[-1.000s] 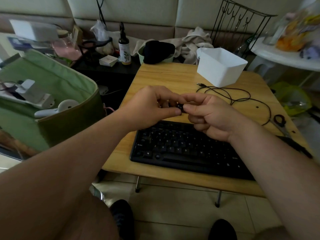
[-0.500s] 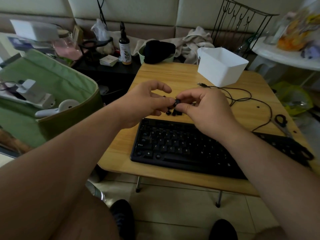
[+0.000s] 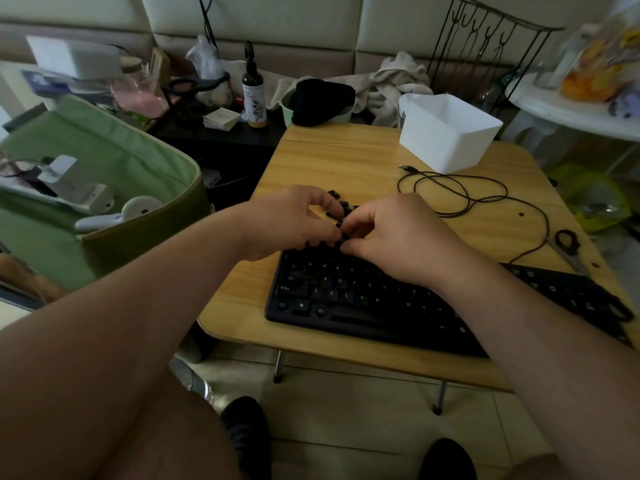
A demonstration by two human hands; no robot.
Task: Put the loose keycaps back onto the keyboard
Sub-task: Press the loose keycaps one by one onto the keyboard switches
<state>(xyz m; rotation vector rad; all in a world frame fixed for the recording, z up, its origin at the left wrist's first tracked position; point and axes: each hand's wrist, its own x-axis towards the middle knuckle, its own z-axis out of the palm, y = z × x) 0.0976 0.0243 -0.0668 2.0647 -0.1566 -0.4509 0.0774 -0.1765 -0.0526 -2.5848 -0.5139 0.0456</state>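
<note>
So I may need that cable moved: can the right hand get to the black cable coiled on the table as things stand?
Probably yes. The black cable lies on bare wooden tabletop just beyond the right hand, nothing between, though that hand is busy pinching a small black keycap.

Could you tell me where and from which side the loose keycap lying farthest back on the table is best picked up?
Pinch the keycap across two opposite side walls, coming straight down from above. It lies apart from the others on bare table, beyond the left hand, so its sides look free.
</note>
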